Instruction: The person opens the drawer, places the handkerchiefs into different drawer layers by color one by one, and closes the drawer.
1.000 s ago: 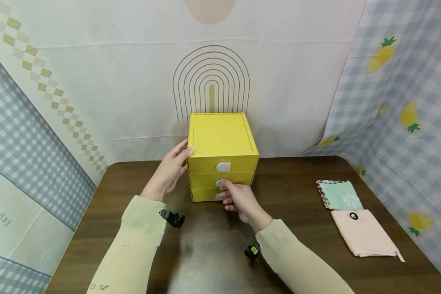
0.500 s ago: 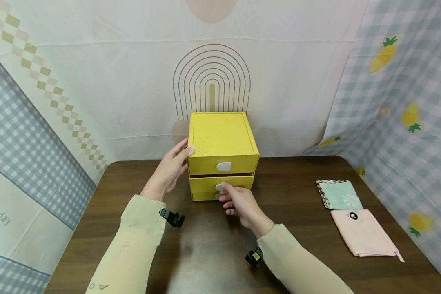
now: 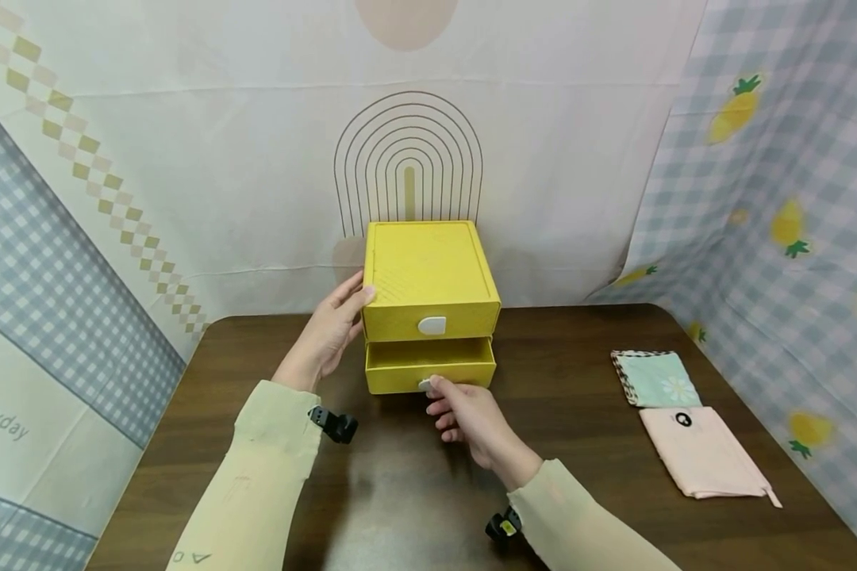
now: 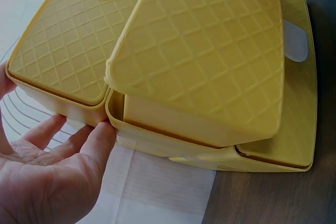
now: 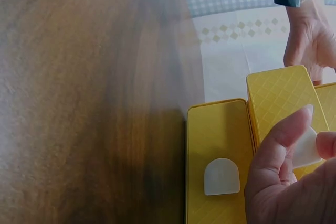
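Observation:
A yellow three-drawer cabinet (image 3: 428, 262) stands at the back of the table. My right hand (image 3: 471, 420) pinches the white handle (image 5: 307, 150) of the middle drawer (image 4: 205, 56) between thumb and fingers. That drawer is pulled partly out, and the visible part of its inside shows only yellow walls. My left hand (image 3: 332, 329) rests against the cabinet's left side, thumb at the top edge and fingers fairly straight along the wall. The top drawer (image 4: 68, 40) and the bottom drawer (image 5: 220, 129) are closed; the pulled-out one hides the bottom drawer in the head view.
On the right of the brown table (image 3: 564, 373) lie a folded mint cloth (image 3: 660, 379) with a daisy and a folded pink cloth (image 3: 707, 452) in front of it. A patterned white curtain (image 3: 257, 174) hangs close behind the cabinet.
The middle drawer has slid out toward me from fully closed, drawn by my right hand, which moved back and slightly down with its handle. My left hand has stayed at the cabinet's side.

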Demonstrator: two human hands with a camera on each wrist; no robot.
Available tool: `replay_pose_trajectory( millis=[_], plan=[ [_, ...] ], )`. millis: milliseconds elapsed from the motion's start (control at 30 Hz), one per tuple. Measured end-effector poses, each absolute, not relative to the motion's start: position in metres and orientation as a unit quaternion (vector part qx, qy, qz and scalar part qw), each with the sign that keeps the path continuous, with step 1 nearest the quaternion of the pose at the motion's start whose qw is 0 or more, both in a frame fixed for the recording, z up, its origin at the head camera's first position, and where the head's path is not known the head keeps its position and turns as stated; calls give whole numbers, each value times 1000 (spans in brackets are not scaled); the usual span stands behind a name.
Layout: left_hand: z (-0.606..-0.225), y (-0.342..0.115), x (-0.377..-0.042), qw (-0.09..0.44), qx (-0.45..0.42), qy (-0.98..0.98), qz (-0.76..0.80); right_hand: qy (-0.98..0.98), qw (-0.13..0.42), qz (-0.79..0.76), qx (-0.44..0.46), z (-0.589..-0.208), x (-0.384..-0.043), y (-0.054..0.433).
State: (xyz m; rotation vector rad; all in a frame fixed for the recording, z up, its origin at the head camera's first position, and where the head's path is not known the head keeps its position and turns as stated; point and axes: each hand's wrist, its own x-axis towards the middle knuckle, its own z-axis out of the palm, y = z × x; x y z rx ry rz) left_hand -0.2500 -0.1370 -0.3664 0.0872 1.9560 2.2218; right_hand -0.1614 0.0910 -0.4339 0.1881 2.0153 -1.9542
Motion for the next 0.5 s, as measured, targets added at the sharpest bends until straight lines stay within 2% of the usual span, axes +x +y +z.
replay_pose_trajectory(
  millis=[500],
  plan=[
    [-361,-137,-250,99,23,671,735,709,171,-681,68,-436,-142,93]
  ],
)
